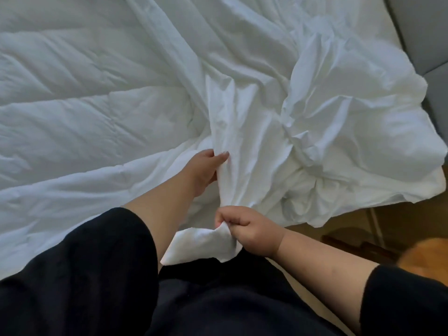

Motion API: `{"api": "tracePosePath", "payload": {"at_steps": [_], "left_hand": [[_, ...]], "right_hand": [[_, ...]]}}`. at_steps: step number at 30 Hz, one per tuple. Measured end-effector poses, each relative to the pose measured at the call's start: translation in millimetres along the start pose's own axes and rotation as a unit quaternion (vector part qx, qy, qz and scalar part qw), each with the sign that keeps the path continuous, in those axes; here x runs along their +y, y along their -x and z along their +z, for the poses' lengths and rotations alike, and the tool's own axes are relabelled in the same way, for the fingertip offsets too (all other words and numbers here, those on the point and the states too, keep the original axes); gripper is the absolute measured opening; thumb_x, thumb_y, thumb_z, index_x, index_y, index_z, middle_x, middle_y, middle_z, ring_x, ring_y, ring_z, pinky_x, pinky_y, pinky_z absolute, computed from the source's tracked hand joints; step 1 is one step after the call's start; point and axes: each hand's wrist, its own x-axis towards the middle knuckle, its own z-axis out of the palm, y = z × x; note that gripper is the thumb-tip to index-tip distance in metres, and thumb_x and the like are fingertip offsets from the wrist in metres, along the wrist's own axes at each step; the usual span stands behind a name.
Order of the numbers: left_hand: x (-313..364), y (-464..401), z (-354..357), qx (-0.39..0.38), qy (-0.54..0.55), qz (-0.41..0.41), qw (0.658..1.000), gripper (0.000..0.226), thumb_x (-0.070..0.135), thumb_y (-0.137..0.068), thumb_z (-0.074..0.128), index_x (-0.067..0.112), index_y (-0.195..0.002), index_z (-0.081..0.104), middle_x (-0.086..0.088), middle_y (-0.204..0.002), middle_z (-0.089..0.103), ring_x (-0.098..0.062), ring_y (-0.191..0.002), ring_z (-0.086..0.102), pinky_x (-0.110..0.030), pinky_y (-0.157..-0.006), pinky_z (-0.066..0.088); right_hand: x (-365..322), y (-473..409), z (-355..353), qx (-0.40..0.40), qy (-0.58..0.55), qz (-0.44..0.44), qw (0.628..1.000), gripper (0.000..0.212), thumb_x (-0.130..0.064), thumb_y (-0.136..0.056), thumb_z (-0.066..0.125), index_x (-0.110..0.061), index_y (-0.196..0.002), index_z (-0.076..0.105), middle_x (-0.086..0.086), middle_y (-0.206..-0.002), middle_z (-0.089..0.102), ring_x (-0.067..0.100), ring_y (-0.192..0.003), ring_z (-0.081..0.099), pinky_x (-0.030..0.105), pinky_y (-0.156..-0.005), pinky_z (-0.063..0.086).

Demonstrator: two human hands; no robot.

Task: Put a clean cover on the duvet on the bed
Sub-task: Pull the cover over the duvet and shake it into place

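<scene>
My right hand pinches the cover at the bed's near edge while my left hand grips its fold (feeding fabric over the duvet).

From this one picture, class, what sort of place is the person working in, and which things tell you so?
Most likely a bedroom. A quilted white duvet lies spread across a bed, a crumpled white cover lies on it, and a grey padded panel, perhaps a headboard, stands at the edge, above a wooden floor.

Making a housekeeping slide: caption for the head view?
Both hands grip the white cover beside the quilted duvet.
</scene>
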Motion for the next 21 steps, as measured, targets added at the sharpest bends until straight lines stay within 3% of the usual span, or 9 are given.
{"api": "tracePosePath", "payload": {"at_steps": [3, 6, 8, 10, 12, 15, 18, 21], "left_hand": [[2.5, -19.4, 26.1, 0.043, -0.064, 0.006, 0.997, 0.017, 0.007, -0.097, 0.058, 0.014, -0.111, 0.065, -0.007, -0.112, 0.071, -0.023, -0.097, 0.069, -0.034, -0.083, 0.058], [2.5, -27.1, 51.5, 0.067, -0.157, 0.048, 0.984, 0.012, 0.015, -0.097, 0.058, 0.021, -0.105, 0.065, -0.003, -0.099, 0.072, -0.021, -0.087, 0.07, -0.039, -0.08, 0.061], [9.1, -29.0, 70.4, 0.036, -0.253, 0.07, 0.964, 0.013, 0.029, -0.094, 0.061, 0.019, -0.094, 0.069, -0.003, -0.083, 0.074, -0.018, -0.077, 0.072, -0.038, -0.078, 0.061], [18.8, -34.8, 90.6, 0.012, -0.307, 0.083, 0.948, 0.021, 0.033, -0.096, 0.06, 0.014, -0.096, 0.07, 0.0, -0.08, 0.074, -0.009, -0.071, 0.069, -0.027, -0.07, 0.056], [31.0, -41.8, 105.2, 0.002, -0.325, 0.099, 0.94, 0.019, 0.03, -0.098, 0.06, 0.014, -0.096, 0.07, 0.006, -0.084, 0.072, -0.003, -0.071, 0.063, -0.021, -0.069, 0.049], [43.1, -59.3, 104.6, 0.008, -0.337, 0.076, 0.938, 0.013, 0.03, -0.096, 0.062, 0.021, -0.093, 0.071, 0.007, -0.086, 0.068, -0.008, -0.077, 0.061, -0.025, -0.069, 0.048], [37.6, -75.7, 74.2, 0.108, -0.362, 0.052, 0.924, 0.016, 0.025, -0.094, 0.055, 0.014, -0.088, 0.066, -0.001, -0.086, 0.068, -0.02, -0.079, 0.064, -0.035, -0.072, 0.053], [29.9, -85.0, 42.1, 0.239, -0.345, 0.001, 0.907, 0.011, 0.019, -0.082, 0.045, 0.011, -0.077, 0.051, -0.007, -0.071, 0.057, -0.026, -0.066, 0.057, -0.036, -0.061, 0.047]], "right_hand": [[15.0, 0.4, -28.2, 0.024, 0.076, 0.041, 0.996, 0.02, -0.017, -0.078, 0.039, -0.027, -0.079, 0.056, -0.015, -0.074, 0.056, 0.001, -0.074, 0.051, 0.018, -0.072, 0.041], [40.5, -3.4, -58.2, 0.12, 0.157, 0.148, 0.969, 0.027, -0.034, -0.087, 0.041, -0.022, -0.102, 0.061, -0.006, -0.092, 0.064, 0.015, -0.092, 0.059, 0.035, -0.086, 0.049], [59.4, -8.5, -77.8, 0.193, 0.192, 0.217, 0.937, 0.049, -0.05, -0.094, 0.053, -0.021, -0.134, 0.05, 0.0, -0.124, 0.059, 0.022, -0.12, 0.054, 0.039, -0.102, 0.045], [71.0, -15.3, -92.6, 0.234, 0.246, 0.255, 0.905, 0.085, -0.066, -0.086, 0.059, -0.017, -0.149, 0.03, 0.006, -0.149, 0.039, 0.029, -0.138, 0.039, 0.048, -0.112, 0.036], [75.1, -25.6, -104.3, 0.284, 0.257, 0.283, 0.879, 0.099, -0.07, -0.083, 0.061, -0.016, -0.154, 0.017, 0.008, -0.157, 0.024, 0.032, -0.146, 0.027, 0.058, -0.113, 0.032], [82.3, -44.8, -129.2, 0.339, 0.175, 0.322, 0.866, 0.102, -0.068, -0.087, 0.059, -0.014, -0.158, 0.01, 0.01, -0.163, 0.016, 0.033, -0.151, 0.017, 0.065, -0.116, 0.023], [96.7, -61.6, -143.4, 0.312, 0.166, 0.367, 0.861, 0.099, -0.069, -0.091, 0.051, -0.012, -0.159, 0.007, 0.013, -0.166, 0.011, 0.035, -0.153, 0.01, 0.069, -0.117, 0.015], [112.7, -74.3, -146.2, 0.292, 0.159, 0.405, 0.852, 0.098, -0.07, -0.094, 0.043, -0.008, -0.16, 0.006, 0.018, -0.167, 0.007, 0.037, -0.154, 0.006, 0.071, -0.117, 0.009]]}}
